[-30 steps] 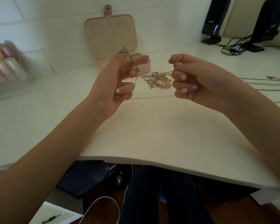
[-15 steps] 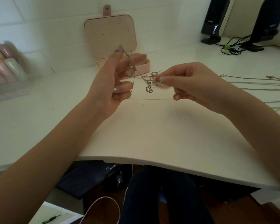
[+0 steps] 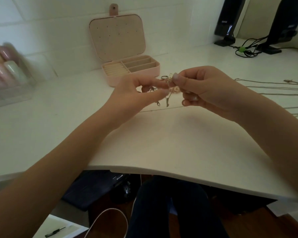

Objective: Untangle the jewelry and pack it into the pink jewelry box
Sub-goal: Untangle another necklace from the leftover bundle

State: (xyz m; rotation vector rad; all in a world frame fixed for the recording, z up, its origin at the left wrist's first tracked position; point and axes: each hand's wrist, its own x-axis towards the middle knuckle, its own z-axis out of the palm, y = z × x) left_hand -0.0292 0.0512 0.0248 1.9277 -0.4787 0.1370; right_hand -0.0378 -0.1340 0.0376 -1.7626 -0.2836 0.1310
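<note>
- Two hands meet above the desk (image 3: 179,143), fingertips close together around a tangle (image 3: 169,89) of jewelry.
- Right hand (image 3: 201,91) pinches the tangle between thumb and forefinger at its upper right; the other fingers are curled under the palm.
- Left hand (image 3: 136,93) holds the tangle from the left, forefinger and thumb stretched toward it; whether they truly nip a strand is blurred, though the tips lie on it.
- From the tangle a clasp (image 3: 158,104) and a small pendant (image 3: 167,102) hang down, clear of the desk.
- One ring (image 3: 164,77) shows at the top of the tangle, just above the left forefinger.
- A thin chain (image 3: 162,109) runs along the desk below the hands.
- Behind the hands stands the pink box (image 3: 132,73), lid up against the wall, its compartments bare.
- Several chains (image 3: 273,86) lie stretched on the desk, well to the right.
- Two black speakers (image 3: 229,19) and a bundle of cable (image 3: 246,50) sit at the far right corner.
- Blurred pastel bottles (image 3: 5,66) stand in a clear tray at the far left.
</note>
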